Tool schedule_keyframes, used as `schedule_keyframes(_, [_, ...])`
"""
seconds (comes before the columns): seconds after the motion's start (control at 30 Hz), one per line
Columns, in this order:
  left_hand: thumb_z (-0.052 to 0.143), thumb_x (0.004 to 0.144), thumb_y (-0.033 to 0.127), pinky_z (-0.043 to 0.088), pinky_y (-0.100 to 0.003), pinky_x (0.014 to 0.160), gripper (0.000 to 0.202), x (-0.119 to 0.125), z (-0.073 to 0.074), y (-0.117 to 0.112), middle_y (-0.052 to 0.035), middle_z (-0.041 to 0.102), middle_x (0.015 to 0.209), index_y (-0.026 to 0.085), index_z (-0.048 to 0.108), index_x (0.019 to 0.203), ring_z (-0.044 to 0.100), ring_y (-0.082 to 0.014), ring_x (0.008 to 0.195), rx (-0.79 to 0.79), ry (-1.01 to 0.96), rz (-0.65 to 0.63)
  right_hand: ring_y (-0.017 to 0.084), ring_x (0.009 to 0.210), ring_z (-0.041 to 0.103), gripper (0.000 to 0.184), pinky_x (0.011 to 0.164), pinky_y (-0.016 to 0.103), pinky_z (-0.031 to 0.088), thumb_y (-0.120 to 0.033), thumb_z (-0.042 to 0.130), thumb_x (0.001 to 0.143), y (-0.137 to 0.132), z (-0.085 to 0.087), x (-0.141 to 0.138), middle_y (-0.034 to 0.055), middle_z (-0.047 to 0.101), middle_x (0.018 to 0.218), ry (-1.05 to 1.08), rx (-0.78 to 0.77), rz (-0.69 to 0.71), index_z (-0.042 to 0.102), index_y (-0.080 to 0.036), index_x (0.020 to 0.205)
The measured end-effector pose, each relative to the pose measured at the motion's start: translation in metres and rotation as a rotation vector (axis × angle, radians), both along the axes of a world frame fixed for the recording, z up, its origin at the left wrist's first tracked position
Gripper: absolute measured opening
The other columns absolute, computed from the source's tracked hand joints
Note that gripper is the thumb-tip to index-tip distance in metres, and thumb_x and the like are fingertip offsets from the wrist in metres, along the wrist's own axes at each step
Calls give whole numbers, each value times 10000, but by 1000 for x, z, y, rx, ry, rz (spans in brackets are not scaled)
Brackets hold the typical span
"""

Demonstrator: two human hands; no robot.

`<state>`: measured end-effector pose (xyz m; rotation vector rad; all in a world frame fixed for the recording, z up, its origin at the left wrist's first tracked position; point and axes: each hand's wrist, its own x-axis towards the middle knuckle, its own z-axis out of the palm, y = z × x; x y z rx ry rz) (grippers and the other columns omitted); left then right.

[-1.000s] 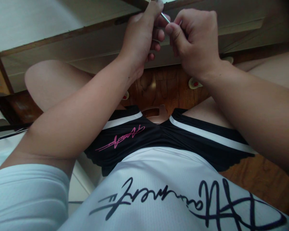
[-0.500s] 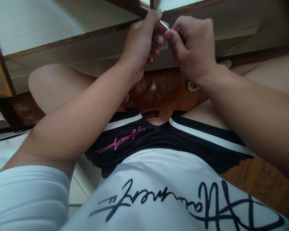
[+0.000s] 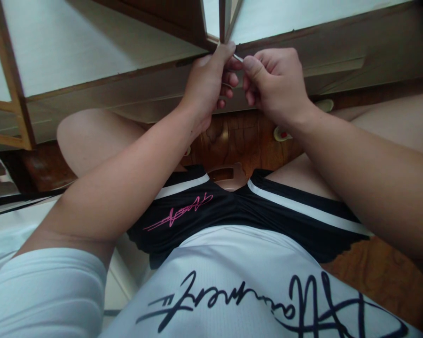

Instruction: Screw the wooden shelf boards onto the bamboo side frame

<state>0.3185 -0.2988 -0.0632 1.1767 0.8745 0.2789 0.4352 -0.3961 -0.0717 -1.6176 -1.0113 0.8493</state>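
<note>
My left hand (image 3: 207, 77) is at the lower edge of a pale cabinet, its thumb pressed at the foot of a narrow wooden post (image 3: 223, 23). Its other fingers curl loosely below, and what they grip is hidden. Close by on the right, my right hand (image 3: 280, 82) is closed, pinching a thin shiny metal rod (image 3: 238, 57) between thumb and forefinger. The rod slants up to the left and its far end goes behind my left thumb. Whether it has a handle or a bent end cannot be seen.
Wood-edged pale panels (image 3: 74, 51) span the top of the view. A wooden frame (image 3: 19, 94) stands at far left. Between my legs are a brown wood-look floor (image 3: 246, 136) and a pinkish plastic piece with a slot (image 3: 238, 176). A small round cream object (image 3: 281, 134) lies near my right wrist.
The view has tilted up, so everything sits lower in it and more of the post shows. My right hand has turned a little around the rod, its thumb now flatter; my left hand keeps its place.
</note>
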Motion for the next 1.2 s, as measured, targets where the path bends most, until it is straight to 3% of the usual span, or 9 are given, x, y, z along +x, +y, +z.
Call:
schedule_keyframes(0.27, [455,910,471,278,-258,481,333,-1,0,-1,-20,628,694,245,621,729,479,-97,523,12,20,10,114,383,402,380,390,258,246,-411,485,967,0,9,3,-9,520,480,612,-167,107,544,-210,649])
schedule_keyframes(0.43, [450,918,454,282,-228,497,325,-1,2,0,6,578,692,215,618,775,483,-68,518,-8,45,3,99,393,353,379,424,256,211,-457,561,923,0,14,3,-26,479,469,780,-230,130,493,-207,647])
schedule_keyframes(0.83, [463,935,492,288,-159,460,384,0,3,0,0,561,677,161,613,813,494,-49,496,-19,57,15,106,377,373,418,402,289,215,-484,548,962,0,4,-3,-25,528,473,296,-51,23,531,-228,632])
schedule_keyframes(1.03, [483,934,444,276,-165,429,340,0,3,1,11,551,641,165,613,789,486,-58,484,-50,9,30,125,532,487,474,541,262,335,-592,536,935,-5,6,-7,-23,520,528,-57,0,-7,558,-212,652])
schedule_keyframes(1.2, [489,950,441,289,-156,442,350,0,8,0,13,562,631,167,618,774,485,-49,476,-57,33,29,161,657,567,427,588,259,359,-596,571,910,-8,6,-5,-13,539,576,-162,6,-27,579,-218,713])
